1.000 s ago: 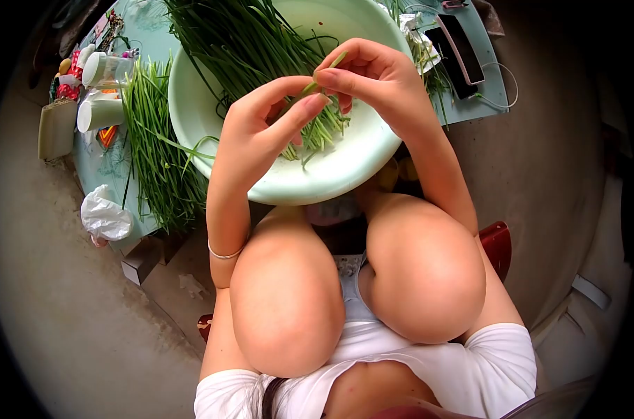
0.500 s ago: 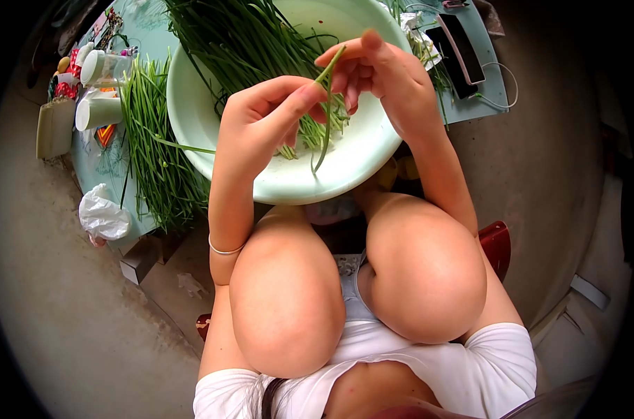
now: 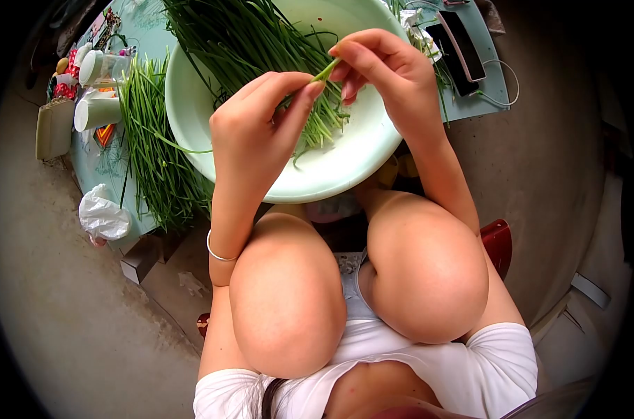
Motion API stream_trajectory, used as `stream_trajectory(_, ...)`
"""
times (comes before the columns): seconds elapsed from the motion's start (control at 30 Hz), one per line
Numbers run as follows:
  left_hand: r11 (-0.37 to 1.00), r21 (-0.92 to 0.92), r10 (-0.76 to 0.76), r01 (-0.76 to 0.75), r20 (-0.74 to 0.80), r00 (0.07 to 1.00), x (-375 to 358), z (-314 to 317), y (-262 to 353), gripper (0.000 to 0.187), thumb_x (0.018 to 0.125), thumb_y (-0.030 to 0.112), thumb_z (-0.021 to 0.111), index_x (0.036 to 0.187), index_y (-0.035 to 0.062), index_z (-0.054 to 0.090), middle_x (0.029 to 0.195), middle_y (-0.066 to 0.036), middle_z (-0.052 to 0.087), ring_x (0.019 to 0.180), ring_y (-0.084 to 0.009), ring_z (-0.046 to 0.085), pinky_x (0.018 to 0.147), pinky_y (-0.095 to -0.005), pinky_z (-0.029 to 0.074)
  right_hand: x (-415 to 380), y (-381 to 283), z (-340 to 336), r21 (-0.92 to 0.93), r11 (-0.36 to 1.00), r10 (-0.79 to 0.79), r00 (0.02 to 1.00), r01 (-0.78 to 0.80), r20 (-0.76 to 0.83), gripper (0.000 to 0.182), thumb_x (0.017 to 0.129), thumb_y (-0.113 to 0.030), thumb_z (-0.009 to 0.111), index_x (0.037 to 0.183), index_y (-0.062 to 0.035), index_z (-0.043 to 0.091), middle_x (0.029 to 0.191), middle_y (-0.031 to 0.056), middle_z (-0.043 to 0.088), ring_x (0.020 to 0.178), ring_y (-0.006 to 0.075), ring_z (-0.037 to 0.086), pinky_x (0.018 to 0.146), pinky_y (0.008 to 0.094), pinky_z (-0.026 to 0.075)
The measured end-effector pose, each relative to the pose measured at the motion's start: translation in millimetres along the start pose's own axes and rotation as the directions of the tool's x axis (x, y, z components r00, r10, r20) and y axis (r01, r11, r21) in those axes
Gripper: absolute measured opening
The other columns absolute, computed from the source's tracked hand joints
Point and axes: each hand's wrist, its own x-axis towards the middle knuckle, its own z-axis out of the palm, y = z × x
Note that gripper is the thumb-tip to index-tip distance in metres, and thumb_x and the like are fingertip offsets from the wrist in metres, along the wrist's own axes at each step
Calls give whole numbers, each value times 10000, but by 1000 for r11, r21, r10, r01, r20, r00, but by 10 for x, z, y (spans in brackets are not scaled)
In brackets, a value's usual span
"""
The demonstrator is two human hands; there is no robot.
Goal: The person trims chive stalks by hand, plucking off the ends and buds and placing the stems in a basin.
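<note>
My left hand (image 3: 251,133) and right hand (image 3: 387,73) meet at the upper middle of the frame, fingertips pinched together, forearms rising from above my bent knees.

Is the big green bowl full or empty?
Partly full. The bowl holds a pile of green stalks across its far side, while its near side shows bare pale bottom.

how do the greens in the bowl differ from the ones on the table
The greens in the bowl lie heaped inside the pale bowl, under both hands; the greens on the table lie flat left of it, untouched. The bowl heap looks darker and thicker. Both are long thin green stalks.
</note>
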Motion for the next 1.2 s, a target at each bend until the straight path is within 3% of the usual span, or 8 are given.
stream_trajectory(0.17, 997, 75, -2, 7, -55, 999, -28, -31, -36, 73, 788, 92, 699, 820, 39, 660, 688, -46, 622, 482, -97, 524, 441, -219, 397, 32, -11, -100, -82, 992, -114, 975, 100, -190, 238, 952, -201, 513, 902, 16, 597, 726, 68, 604, 558, 100, 558, 511, 225, 471)
stream_trajectory(0.4, 992, 116, 50, -43, -61, 997, -6, -19, -31, 71, 784, 95, 702, 809, 48, 654, 688, -35, 619, 465, -97, 508, 434, -221, 382, 6, 31, -82, -44, 999, 1, 999, 1, 38, 366, 970, -347, 456, 794, -32, 517, 669, 21, 517, 509, 75, 496, 459, 204, 401)
stream_trajectory(0.57, 984, 151, 103, -94, -52, 993, -15, 13, -40, 75, 771, 108, 711, 792, 70, 650, 681, -18, 614, 457, -120, 515, 431, -237, 391, 17, -28, 44, -332, 941, 88, 994, -63, 61, 300, 910, -308, 588, 756, -54, 543, 601, -22, 498, 503, 29, 459, 432, 177, 347)
stream_trajectory(0.77, 939, 293, 182, -178, 14, 983, -15, 0, -20, 82, 758, 136, 707, 765, 91, 639, 657, -7, 591, 494, -168, 543, 439, -267, 412, 17, 17, 2, -408, 912, -52, 999, 44, -8, 307, 867, -265, 638, 703, -15, 568, 515, -8, 489, 466, 37, 421, 431, 212, 313)
stream_trajectory(0.9, 926, 307, 216, -221, 53, 975, -13, -17, 0, 82, 788, 61, 693, 853, 31, 653, 700, -41, 612, 480, -99, 506, 433, -221, 383, 7, 16, -70, -539, 834, -122, 992, 116, 26, 241, 920, -240, 572, 768, -53, 573, 559, -38, 479, 466, 8, 424, 420, 168, 324)
stream_trajectory(1.0, 914, 352, 216, -200, -7, 976, -24, -54, -41, 71, 778, 86, 695, 822, 62, 644, 689, -25, 613, 497, -136, 534, 443, -243, 403, 28, 10, -198, -344, 938, -137, 961, 47, -242, 224, 936, -226, 541, 809, -44, 576, 592, -33, 496, 473, 11, 432, 420, 166, 330)
stream_trajectory(1.1, 904, 399, 198, -151, -79, 977, -42, -97, -78, 68, 767, 95, 697, 794, 89, 634, 682, -13, 614, 511, -165, 558, 454, -262, 421, 72, 3, -463, -343, 928, -227, 952, 146, -206, 196, 953, -192, 500, 919, -13, 573, 684, -8, 531, 500, 49, 468, 473, 190, 405)
stream_trajectory(1.2, 896, 414, 209, -159, -77, 975, -41, -78, -62, 79, 759, 98, 704, 793, 85, 634, 682, -12, 612, 511, -160, 557, 452, -257, 418, 35, 103, -285, -184, 980, -93, 989, 71, -117, 214, 957, -213, 499, 977, -4, 539, 724, 41, 552, 533, 86, 505, 491, 209, 435)
